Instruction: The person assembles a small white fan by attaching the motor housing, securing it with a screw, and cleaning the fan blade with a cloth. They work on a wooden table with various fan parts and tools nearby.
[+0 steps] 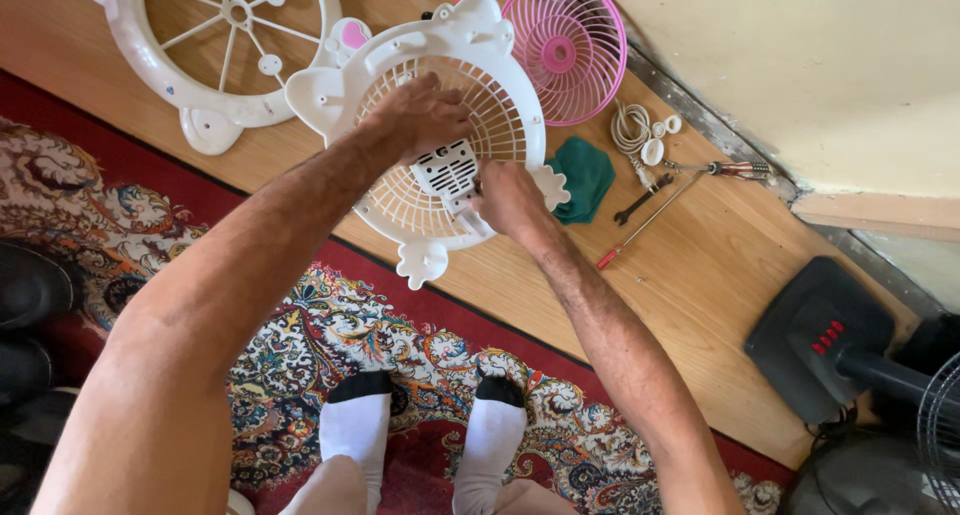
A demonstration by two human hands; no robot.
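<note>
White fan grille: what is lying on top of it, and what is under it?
On the white fan grille rest the left hand and right hand, around a small white motor housing. Under it, wooden floor shows through the slats; a green cloth lies beside it.
</note>
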